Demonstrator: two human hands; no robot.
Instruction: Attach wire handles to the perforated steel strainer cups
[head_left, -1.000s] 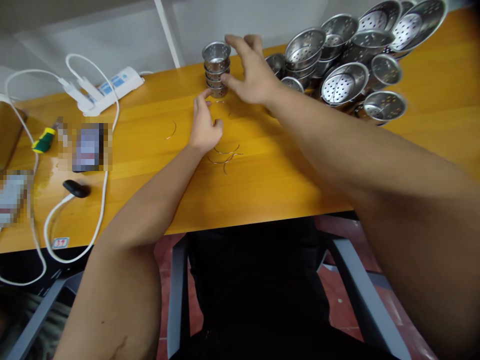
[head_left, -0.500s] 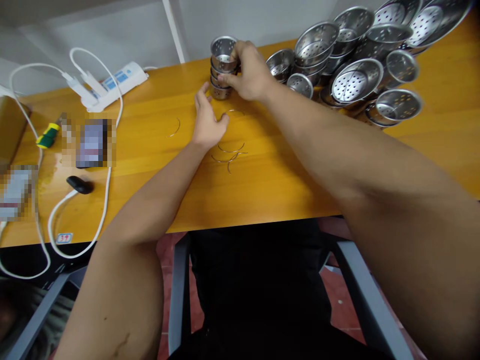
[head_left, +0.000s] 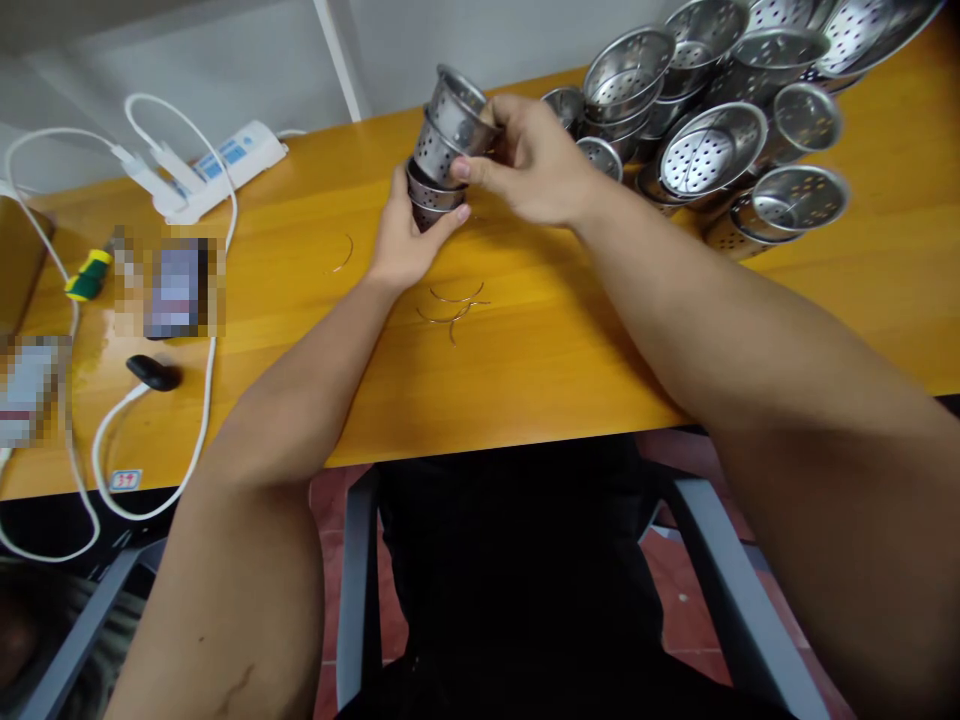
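My right hand [head_left: 529,160] grips the upper perforated metal cups [head_left: 442,140], which tilt to the left at the far side of the table. Just beneath them, my left hand [head_left: 409,230] is closed round the lower metal cups [head_left: 433,198] of the same stack. Upper and lower cups stand very close; whether they still touch is hard to tell. Thin curved wires [head_left: 457,297] lie on the table nearer to me, and one more curved wire [head_left: 345,255] is left of my left hand.
Many perforated metal cups [head_left: 712,150] crowd the table's back right. On the left are a white power strip [head_left: 225,165], white cables, a green-yellow screwdriver [head_left: 88,275], a phone [head_left: 177,288] and a black oval device [head_left: 153,372]. The table's front edge runs before my lap.
My right hand has tipped and slightly raised the upper cups. My left hand, open beside the stack before, has closed round the lower cups.
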